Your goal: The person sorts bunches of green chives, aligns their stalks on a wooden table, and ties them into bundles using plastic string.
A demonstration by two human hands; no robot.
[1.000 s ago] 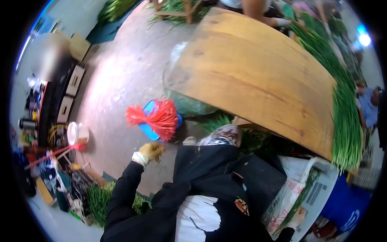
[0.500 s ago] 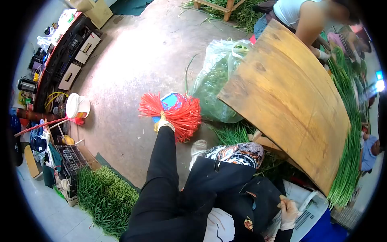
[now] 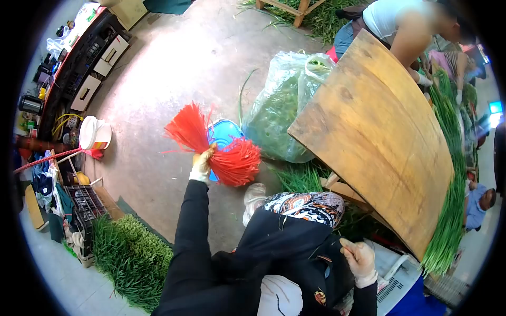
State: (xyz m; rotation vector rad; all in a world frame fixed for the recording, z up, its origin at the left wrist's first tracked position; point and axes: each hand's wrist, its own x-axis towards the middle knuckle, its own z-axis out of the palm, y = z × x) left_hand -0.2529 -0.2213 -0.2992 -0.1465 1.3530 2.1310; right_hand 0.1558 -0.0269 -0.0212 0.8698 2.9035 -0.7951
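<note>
My left hand (image 3: 201,166), in a pale glove, is closed around the middle of a bundle of red plastic strips (image 3: 234,162), whose ends fan out on both sides. Below and behind the strips is a round blue plastic thing (image 3: 226,130), partly covered by them. My right hand (image 3: 360,260), also gloved, is closed beside the black apron (image 3: 295,237) over my lap. Its thumb and fingertips press together; whatever may be between them is too small to make out.
A wooden board table (image 3: 374,137) stands at right, with long green stalks (image 3: 448,210) along its far edge. A plastic bag of greens (image 3: 287,105) sits beside it. Bundled greens (image 3: 132,258) lie lower left, a white bucket (image 3: 95,134) farther left. A person (image 3: 395,26) bends over the table.
My left hand has drawn back and slightly left with the red strips, uncovering more of the blue thing. My right hand has risen and moved left, its fingers still pressed together.
</note>
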